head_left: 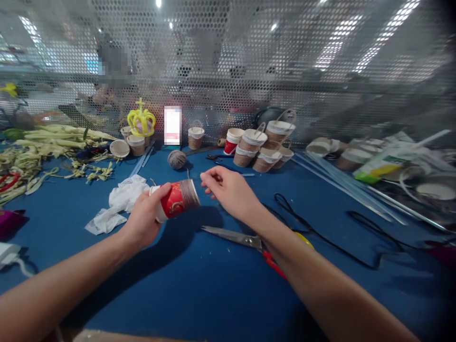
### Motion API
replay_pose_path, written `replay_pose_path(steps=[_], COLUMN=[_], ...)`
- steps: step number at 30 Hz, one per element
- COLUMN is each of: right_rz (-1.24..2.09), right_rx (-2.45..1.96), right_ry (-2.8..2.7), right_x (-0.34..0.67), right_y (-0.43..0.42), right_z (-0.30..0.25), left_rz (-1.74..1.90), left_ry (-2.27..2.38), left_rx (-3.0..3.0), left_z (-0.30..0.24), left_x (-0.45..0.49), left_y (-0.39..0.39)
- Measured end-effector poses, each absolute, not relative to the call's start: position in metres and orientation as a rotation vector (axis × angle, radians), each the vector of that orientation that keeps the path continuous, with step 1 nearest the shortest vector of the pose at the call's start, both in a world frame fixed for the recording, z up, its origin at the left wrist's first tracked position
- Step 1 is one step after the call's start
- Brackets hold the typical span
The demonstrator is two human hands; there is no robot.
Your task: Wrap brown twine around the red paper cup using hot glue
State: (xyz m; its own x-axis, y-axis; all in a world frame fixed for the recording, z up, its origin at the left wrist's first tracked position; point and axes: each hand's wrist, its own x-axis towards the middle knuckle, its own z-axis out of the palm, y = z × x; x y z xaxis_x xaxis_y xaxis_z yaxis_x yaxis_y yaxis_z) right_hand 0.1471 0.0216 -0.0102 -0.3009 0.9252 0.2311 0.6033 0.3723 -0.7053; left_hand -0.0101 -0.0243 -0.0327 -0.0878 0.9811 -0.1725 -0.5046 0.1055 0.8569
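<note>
My left hand [144, 216] is wrapped round a red paper cup [173, 202], held on its side above the blue table. Grey yarn [189, 192] is wound in rows round the cup near the end that faces right. Just right of that end, my right hand [228, 187] is closed with thumb and forefinger pinched; I cannot make out what is between them. Behind the cup lies a ball of grey yarn [177, 160], with a short strand showing close to the cup. Under my right forearm rest scissors [237, 236], their red and yellow handles partly hidden.
Crumpled white cloth [126, 194] lies left of the cup. Several covered cups with handles [263, 147] stand at the back, before a perforated metal screen [221, 61]. Dried husks [46, 142] are heaped left. Clear strips [351, 185] and a black cord [331, 240] lie right.
</note>
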Motion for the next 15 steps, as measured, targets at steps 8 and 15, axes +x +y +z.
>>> replay_pose_path(steps=[8, 15], right_rz=[0.41, 0.324], right_rx=[-1.172, -1.205], right_ry=[-2.203, -2.183], right_x=[0.132, 0.131], right_y=[-0.006, -0.003], right_z=[-0.01, -0.019], left_rz=[1.4, 1.402], left_ry=[0.942, 0.929], left_rx=[0.551, 0.57], left_z=[-0.038, -0.038], left_x=[-0.01, -0.008], left_y=[-0.021, -0.023])
